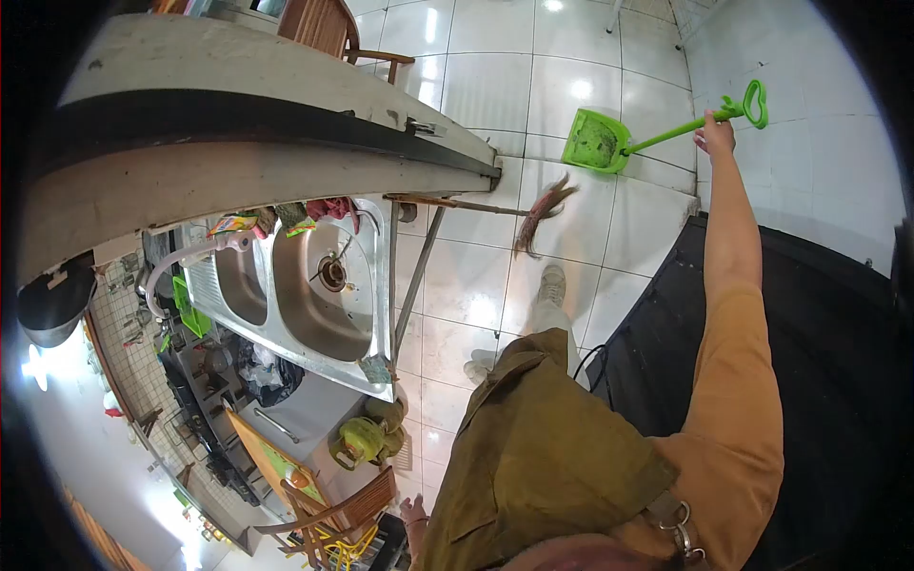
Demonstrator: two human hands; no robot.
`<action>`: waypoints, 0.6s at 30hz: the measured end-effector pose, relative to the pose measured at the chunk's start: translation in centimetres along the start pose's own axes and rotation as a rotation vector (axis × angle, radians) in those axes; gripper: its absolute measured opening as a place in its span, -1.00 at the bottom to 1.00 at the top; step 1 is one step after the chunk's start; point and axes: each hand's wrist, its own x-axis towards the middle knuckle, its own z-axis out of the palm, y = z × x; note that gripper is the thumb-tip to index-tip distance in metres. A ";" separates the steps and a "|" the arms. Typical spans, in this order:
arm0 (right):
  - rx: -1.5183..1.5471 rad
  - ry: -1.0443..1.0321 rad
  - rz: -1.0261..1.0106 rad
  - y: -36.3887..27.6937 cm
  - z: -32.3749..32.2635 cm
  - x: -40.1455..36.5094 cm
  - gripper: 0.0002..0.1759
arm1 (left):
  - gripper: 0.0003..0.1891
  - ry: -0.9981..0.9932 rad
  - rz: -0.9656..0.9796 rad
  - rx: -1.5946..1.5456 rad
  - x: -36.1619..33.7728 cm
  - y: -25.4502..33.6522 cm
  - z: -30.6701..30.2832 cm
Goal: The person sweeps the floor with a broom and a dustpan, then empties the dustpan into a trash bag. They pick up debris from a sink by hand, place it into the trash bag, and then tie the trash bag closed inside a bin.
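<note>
My right hand (pixel 716 135), at the end of my outstretched arm, is closed around the upper part of the long handle of a green dustpan (pixel 577 143). A heart-shaped loop tops that handle. Dark debris (pixel 598 141) lies in the pan, which is on or just above the tiled floor. Close by is a broom (pixel 546 215) with brown bristles; its stick runs left towards the sink's edge, and neither of my hands touches it. My left hand (pixel 414 514) hangs low near a wooden chair (pixel 367 500), fingers apart, with nothing in it.
A steel double sink (pixel 383 285) is at the left, with cloths and packets on its rim. A thick counter edge (pixel 457 157) juts out above it. Green gas cylinders (pixel 360 443) stand below the sink. At the right is a large black surface (pixel 657 333) beside the white tiled wall (pixel 809 143).
</note>
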 end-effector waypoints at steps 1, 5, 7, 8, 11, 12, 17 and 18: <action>0.045 0.004 -0.001 0.6 0.0 0.5 -0.60 | -0.34 -0.011 0.036 -0.026 0.2 0.1 -0.5; 0.082 -0.040 -0.023 1.3 -0.2 0.3 -0.55 | -0.38 -0.186 0.004 -0.190 0.5 3.4 -3.8; 0.031 -0.069 -0.038 1.4 -0.5 -0.7 -0.48 | -0.38 -0.231 0.056 -0.213 1.8 3.4 -3.4; 0.009 -0.075 -0.044 1.1 -0.6 -1.7 -0.44 | -0.38 -0.230 0.134 -0.166 3.4 2.2 -2.4; -0.030 -0.123 -0.073 1.9 -1.0 -2.8 -0.26 | -0.36 -0.133 0.128 -0.181 2.0 3.5 -2.4; -0.038 -0.143 -0.084 2.3 -1.2 -2.9 -0.20 | -0.36 -0.086 0.089 -0.214 -1.0 6.8 -4.0; -0.119 -0.163 -0.073 3.6 -0.8 -3.7 -0.08 | -0.33 -0.088 0.129 -0.304 2.5 2.4 -0.1; -0.108 -0.185 -0.093 4.2 -0.8 -3.4 -0.08 | -0.33 -0.145 0.132 -0.164 3.9 1.2 0.5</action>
